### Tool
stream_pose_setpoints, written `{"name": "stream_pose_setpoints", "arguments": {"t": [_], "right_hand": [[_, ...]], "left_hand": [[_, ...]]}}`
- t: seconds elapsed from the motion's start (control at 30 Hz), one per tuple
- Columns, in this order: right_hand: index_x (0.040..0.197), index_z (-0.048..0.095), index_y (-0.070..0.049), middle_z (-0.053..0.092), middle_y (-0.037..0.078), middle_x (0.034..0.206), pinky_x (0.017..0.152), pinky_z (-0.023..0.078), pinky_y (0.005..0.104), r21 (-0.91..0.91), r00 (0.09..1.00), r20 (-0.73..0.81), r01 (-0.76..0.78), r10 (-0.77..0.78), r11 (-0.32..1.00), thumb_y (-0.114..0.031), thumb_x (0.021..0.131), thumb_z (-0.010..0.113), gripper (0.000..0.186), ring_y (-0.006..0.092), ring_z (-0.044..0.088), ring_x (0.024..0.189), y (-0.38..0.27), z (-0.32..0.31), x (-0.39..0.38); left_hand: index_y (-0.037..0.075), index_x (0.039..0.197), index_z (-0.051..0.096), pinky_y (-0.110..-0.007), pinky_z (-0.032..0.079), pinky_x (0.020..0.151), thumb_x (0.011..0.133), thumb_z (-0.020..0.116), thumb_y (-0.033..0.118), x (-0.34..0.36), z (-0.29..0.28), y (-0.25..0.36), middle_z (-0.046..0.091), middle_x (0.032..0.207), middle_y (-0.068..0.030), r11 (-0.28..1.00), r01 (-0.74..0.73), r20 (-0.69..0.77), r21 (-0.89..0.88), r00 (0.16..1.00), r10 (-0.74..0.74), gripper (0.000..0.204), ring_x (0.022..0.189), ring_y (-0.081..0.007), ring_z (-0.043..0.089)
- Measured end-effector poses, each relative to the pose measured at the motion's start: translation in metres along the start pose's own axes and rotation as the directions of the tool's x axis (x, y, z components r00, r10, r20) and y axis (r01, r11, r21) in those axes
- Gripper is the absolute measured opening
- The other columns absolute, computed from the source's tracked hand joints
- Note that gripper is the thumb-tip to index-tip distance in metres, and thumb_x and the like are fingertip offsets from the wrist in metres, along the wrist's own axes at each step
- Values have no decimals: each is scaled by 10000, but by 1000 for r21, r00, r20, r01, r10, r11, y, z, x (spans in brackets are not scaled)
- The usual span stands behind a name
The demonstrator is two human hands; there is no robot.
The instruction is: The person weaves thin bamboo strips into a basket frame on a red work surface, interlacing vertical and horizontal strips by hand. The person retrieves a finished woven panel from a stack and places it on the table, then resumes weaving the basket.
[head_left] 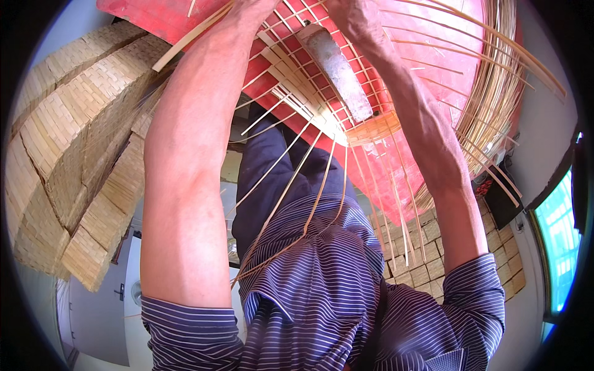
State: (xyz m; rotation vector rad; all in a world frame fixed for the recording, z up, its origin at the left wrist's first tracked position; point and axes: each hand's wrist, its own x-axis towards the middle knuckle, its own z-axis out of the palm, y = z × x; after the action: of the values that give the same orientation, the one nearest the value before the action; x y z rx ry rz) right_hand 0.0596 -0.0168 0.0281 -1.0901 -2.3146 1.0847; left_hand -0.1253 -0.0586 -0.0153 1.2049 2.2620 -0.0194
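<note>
An open bamboo lattice (365, 68) lies on a red tabletop (433, 62) in front of me, with long loose strip ends fanning out on all sides. Some of these ends reach over the table edge to my striped shirt. A grey, worn slab (334, 71), seemingly metal, rests on the weave. Left of it, wider pale slats (297, 86) run through the lattice. Both forearms stretch over the work. My left hand (253, 7) and my right hand (348, 7) are at the top edge beside the lattice, their fingers cut off by the frame.
Large woven bamboo pieces (80, 117) are stacked at the left. A thick bundle of thin strips (498, 86) curves along the table's right side. A long flat strip (185, 40) lies by my left forearm. A bright window (560, 232) is at right, a grey door (102, 315) lower left.
</note>
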Motion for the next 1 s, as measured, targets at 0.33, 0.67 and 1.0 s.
{"name": "stream_pose_setpoints", "arguments": {"t": [0.33,0.67,1.0], "right_hand": [[951,670,-7,627,156,639,537,487,446,149,965,-66,-242,254,959,-300,992,511,336,309,621,566,55,54,28],[716,658,-17,649,98,610,512,477,407,235,969,-230,-33,88,971,-327,1000,444,472,226,613,540,51,61,30],[842,574,-61,557,145,555,457,430,474,-178,890,-336,262,-309,949,-112,886,557,70,360,560,489,78,74,32]], "left_hand": [[60,984,754,-498,557,848,855,557,166,3,0,14,714,1041,-220,995,-103,10,2,995,103,259,1014,-397,684],[62,977,753,-505,563,823,851,559,137,-2,2,15,721,1004,-216,990,-140,-27,29,990,140,244,981,-403,692],[59,973,750,-500,565,834,847,564,115,-1,3,15,721,1003,-213,991,-132,-10,26,991,132,231,998,-393,691]]}}
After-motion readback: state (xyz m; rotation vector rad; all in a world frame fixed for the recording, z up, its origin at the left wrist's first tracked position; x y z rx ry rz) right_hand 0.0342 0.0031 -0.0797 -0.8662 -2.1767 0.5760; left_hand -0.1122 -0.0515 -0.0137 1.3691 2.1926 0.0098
